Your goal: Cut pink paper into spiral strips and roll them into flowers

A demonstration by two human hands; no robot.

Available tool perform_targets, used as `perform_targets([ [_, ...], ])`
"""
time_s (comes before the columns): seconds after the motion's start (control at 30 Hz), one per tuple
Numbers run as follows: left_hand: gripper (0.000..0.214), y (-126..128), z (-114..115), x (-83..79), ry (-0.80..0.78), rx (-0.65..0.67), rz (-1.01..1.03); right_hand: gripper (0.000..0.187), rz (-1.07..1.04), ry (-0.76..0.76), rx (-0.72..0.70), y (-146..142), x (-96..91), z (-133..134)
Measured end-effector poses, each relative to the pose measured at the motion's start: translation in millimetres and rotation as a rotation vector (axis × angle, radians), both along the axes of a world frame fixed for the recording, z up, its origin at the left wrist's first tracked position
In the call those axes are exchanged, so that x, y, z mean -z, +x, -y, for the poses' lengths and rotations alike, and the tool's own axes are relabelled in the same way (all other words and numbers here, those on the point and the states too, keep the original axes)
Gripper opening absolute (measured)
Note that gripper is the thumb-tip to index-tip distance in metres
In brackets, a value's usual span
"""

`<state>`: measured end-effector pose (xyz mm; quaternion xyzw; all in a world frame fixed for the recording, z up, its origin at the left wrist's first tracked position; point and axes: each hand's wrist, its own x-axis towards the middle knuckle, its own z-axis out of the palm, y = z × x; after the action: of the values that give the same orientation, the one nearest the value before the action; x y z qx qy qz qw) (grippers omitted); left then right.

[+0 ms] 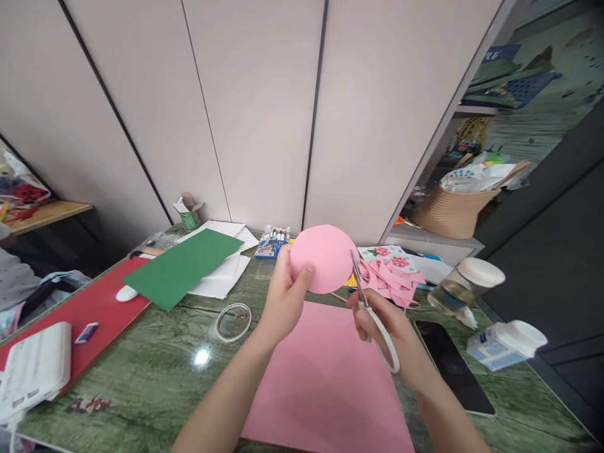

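My left hand [283, 296] is closed on a round pink paper piece [323, 258], thumb on its front, holding it up above the table. My right hand [377, 324] grips white-handled scissors [370, 302], whose blades point up and touch the right edge of the pink piece. Below both hands a large pink sheet [325, 377] lies flat on the green marble table [155, 371].
A green sheet [182, 267] on white paper and a red sheet [89, 311] lie at left, with a white device [33, 368]. A tape ring [233, 321], paint set [271, 244], pink cutouts [394, 274], dark phone [448, 365], jar [465, 283] and white bottle [507, 345] surround the hands.
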<state>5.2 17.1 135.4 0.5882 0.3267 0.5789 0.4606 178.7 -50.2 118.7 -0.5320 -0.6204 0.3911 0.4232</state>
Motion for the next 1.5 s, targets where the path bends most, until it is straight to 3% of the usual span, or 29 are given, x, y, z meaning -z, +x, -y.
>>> perform_targets([
  [0.73, 0.025, -0.8, -1.6, 0.8, 0.009, -0.054, 0.03, 0.028, 0.033, -0.031, -0.001, -2.9, -0.8, -1.2],
  [1.07, 0.026, -1.9, -0.5, -2.4, 0.02, 0.024, -0.027, 0.028, 0.0, 0.005, -0.002, 0.3, 1.7, -0.2],
  [1.5, 0.022, -3.4, 0.5, -2.7, -0.004, -0.031, 0.002, 0.025, 0.02, -0.023, 0.005, -2.0, -3.3, 0.9],
])
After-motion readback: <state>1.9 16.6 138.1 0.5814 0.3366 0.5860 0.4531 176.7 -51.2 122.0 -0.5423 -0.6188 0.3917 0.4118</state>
